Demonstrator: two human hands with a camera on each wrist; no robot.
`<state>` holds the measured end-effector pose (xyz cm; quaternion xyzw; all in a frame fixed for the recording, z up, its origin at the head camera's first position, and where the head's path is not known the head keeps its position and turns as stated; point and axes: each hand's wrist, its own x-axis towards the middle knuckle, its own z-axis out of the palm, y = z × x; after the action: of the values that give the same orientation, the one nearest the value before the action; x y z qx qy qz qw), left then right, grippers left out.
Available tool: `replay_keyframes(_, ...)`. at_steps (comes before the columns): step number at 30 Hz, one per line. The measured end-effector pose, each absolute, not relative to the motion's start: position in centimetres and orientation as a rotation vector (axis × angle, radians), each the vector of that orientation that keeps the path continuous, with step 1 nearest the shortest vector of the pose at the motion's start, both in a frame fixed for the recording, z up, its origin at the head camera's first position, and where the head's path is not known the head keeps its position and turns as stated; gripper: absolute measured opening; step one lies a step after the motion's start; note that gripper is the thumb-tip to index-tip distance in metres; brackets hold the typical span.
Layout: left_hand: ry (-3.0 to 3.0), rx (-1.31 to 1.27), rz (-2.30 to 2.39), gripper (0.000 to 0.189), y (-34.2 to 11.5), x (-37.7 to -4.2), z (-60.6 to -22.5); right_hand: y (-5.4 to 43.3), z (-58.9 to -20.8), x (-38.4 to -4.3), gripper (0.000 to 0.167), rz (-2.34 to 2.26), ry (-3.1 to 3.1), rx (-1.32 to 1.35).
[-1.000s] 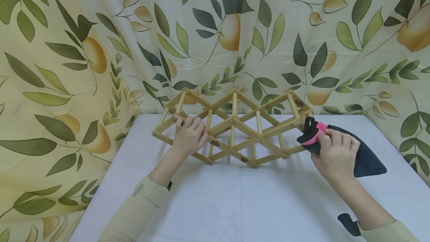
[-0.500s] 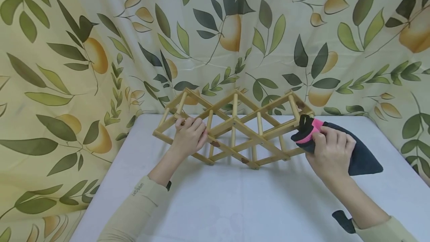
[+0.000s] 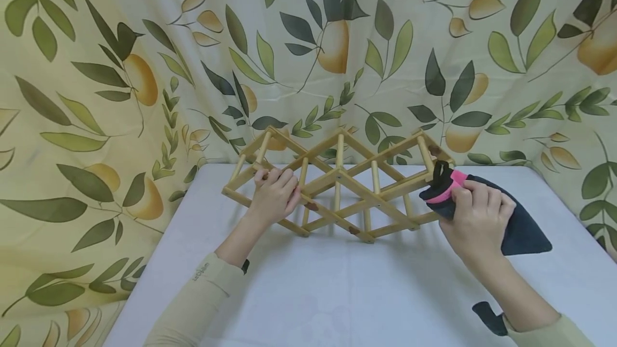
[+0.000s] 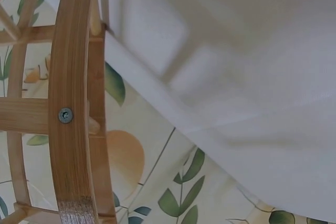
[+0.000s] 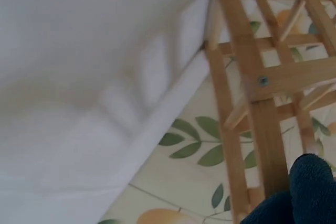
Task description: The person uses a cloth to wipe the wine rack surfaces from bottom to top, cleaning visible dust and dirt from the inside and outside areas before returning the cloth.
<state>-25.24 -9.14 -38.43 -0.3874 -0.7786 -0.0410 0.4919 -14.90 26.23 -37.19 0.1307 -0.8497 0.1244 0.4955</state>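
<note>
A light wooden folding lattice rack point(image 3: 339, 175), with slats joined by screws and round dowels, stands stretched out over the table. My left hand point(image 3: 275, 193) grips a slat at its left part, fingers curled over the wood. My right hand point(image 3: 479, 218) pinches a dark blue cloth point(image 3: 525, 226) with a pink band and a black loop, bunched against the rack's right end. In the right wrist view the fuzzy cloth point(image 5: 312, 187) overlaps the end of a slat. The left wrist view shows a screwed slat point(image 4: 71, 87) close up; neither hand shows in the wrist views.
A white-covered table point(image 3: 308, 293) lies beneath the rack. Behind it and to the sides hangs a curtain point(image 3: 299, 42) printed with leaves and fruit. Dark patches mark some slats of the rack.
My right hand has shifted slightly left with the cloth, its loop end moving further over the rack's right end. My left hand keeps its grip, and the rack stays in place.
</note>
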Motion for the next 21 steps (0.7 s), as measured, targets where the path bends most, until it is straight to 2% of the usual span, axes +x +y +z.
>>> replay_keyframes(10, -1.906, -0.938, -0.106, 0.011, -9.2, -25.2, -38.5, 28.0, -38.8, -13.8, 0.040, 0.230, -2.190, 0.202)
replay_keyframes(15, -1.922, -0.928, -0.098, 0.015, -9.2, -25.2, -38.3, 27.6, -38.2, -14.3, 0.038, 0.262, -2.126, 0.254)
replay_keyframes(21, -1.930, -0.933, -0.099, 0.013, -9.2, -25.1, -38.4, 26.4, -37.1, -14.5, 0.045, 0.286, -2.119, 0.279)
